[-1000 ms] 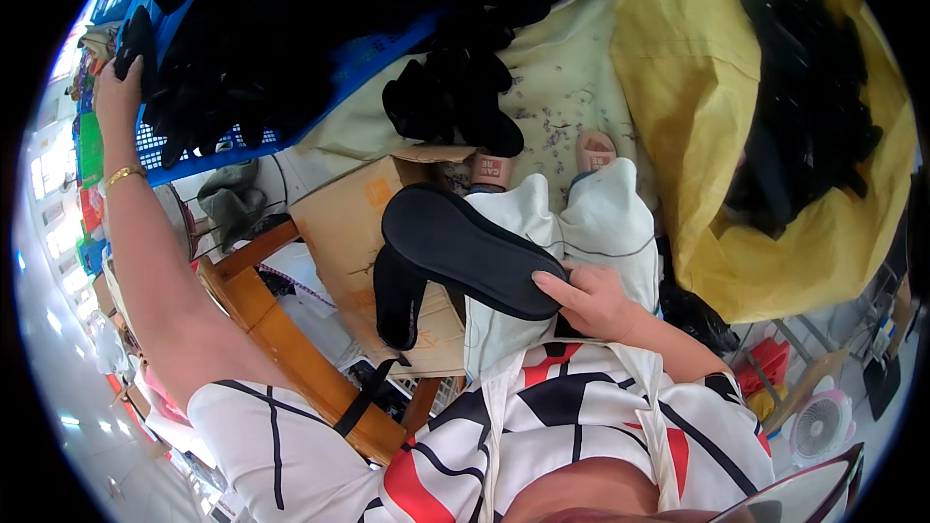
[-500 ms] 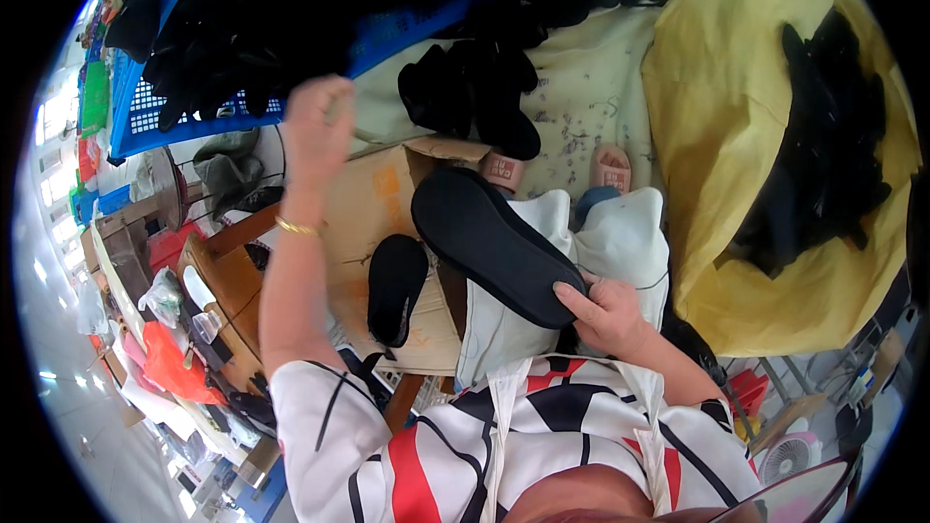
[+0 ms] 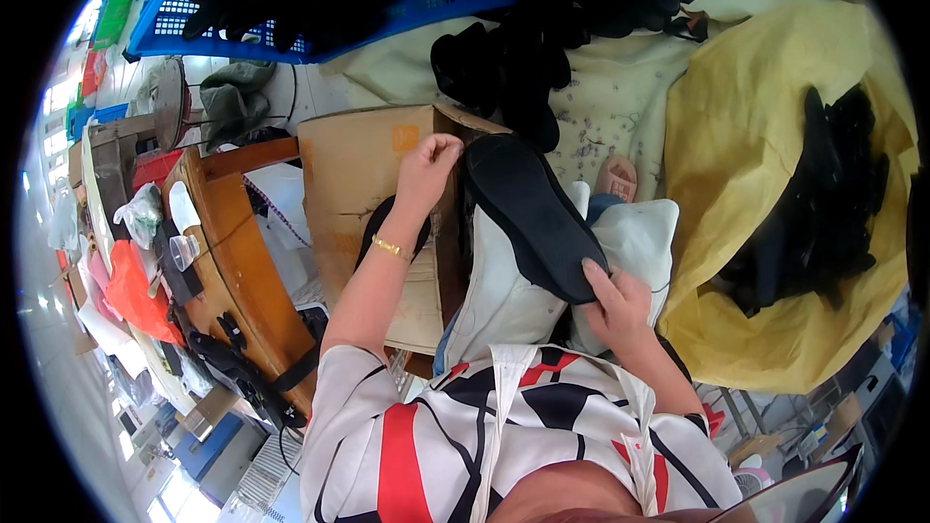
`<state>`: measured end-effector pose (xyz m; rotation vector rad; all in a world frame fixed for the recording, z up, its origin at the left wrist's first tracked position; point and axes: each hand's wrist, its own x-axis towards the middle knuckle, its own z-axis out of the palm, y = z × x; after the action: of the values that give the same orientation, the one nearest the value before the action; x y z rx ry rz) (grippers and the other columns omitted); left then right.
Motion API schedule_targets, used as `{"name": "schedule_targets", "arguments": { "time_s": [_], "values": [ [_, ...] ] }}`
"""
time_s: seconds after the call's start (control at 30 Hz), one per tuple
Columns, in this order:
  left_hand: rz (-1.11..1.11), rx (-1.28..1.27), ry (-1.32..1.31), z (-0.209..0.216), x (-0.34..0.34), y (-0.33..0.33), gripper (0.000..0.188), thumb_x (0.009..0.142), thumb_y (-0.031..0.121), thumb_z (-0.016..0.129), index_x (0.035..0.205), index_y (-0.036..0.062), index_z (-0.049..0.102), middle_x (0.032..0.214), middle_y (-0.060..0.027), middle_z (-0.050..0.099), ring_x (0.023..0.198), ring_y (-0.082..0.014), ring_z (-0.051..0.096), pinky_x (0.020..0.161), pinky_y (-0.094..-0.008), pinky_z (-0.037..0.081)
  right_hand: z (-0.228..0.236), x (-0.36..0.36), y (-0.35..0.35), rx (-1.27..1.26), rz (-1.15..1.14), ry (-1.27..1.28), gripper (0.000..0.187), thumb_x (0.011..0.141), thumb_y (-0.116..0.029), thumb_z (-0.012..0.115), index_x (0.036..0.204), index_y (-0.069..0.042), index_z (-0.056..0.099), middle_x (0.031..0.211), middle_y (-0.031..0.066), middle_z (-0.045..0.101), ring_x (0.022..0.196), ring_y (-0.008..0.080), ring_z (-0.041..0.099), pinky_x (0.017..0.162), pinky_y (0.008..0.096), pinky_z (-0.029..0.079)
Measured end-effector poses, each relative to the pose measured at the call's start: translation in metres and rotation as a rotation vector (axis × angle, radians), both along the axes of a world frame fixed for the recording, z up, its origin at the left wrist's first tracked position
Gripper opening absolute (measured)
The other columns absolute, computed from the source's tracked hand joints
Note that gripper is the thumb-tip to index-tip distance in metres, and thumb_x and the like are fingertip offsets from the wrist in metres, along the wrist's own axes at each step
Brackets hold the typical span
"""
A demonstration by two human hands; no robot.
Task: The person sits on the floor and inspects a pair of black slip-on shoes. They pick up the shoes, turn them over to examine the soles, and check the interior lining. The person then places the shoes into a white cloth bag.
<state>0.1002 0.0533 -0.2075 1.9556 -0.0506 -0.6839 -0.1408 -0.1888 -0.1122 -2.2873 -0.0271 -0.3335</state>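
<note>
One smooth, oblong slipper [image 3: 528, 213]: right hand [image 3: 620, 308] pinches its end, left hand [image 3: 428, 169] curls empty.

Red plastic [image 3: 140, 295] lies near brown wooden furniture [image 3: 244, 271].

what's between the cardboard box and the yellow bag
In the head view, the black shoe in the right hand, the white-covered legs and a pink slipper lie between box and bag.

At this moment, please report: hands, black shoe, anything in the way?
Left hand curled over cardboard box, nothing seen in it. Right hand grips black shoe, sole facing camera. Left forearm partly hides another black item.
</note>
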Motion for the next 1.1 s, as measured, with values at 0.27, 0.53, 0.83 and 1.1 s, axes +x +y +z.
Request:
{"name": "schedule_targets", "arguments": {
  "time_s": [0.27,0.53,0.83,1.1],
  "values": [
    [0.443,-0.235,0.291,-0.099,0.115,-0.089,0.030,0.087,0.006,0.064,0.113,-0.0040,0.051,0.100,-0.0121,0.060,0.080,-0.0204,0.065,0.071,-0.0311,0.056,0.001,-0.005,-0.005,-0.043,-0.058,0.072,0.063,0.055,-0.002,0.067,0.118,-0.007,0.065,0.074,0.0115,0.056,0.060,0.0278,0.055,0.052,0.0369,0.044],
    [0.655,-0.087,0.630,-0.193,0.155,-0.088,0.028,0.087,0.005,0.063,0.112,-0.0041,0.054,0.115,-0.0180,0.053,0.068,-0.0312,0.063,0.067,-0.0417,0.060,-0.008,0.002,-0.007,-0.012,-0.029,0.026,0.070,0.052,0.000,0.065,0.121,-0.006,0.063,0.066,0.0061,0.043,0.055,0.0247,0.051,0.048,0.0347,0.039],
    [0.897,-0.782,0.699,-0.089,0.126,-0.092,0.033,0.088,0.033,0.062,0.106,0.0054,0.063,0.097,-0.0100,0.067,0.082,-0.0237,0.066,0.062,-0.0331,0.052,-0.012,0.006,-0.004,0.000,-0.063,-0.010,0.072,0.051,0.000,0.064,0.122,-0.008,0.062,0.065,0.0060,0.045,0.053,0.0237,0.050,0.046,0.0344,0.038],
    [0.536,-1.322,0.595,-0.018,0.063,-0.056,0.037,0.093,0.025,0.048,0.117,0.0008,0.061,0.120,-0.0141,0.065,0.110,-0.0283,0.062,0.098,-0.0409,0.050,-0.008,0.002,-0.001,-0.013,-0.081,-0.030,0.067,0.055,0.001,0.068,0.121,-0.007,0.063,0.066,0.0073,0.046,0.054,0.0252,0.051,0.047,0.0349,0.040]
  ]
}}
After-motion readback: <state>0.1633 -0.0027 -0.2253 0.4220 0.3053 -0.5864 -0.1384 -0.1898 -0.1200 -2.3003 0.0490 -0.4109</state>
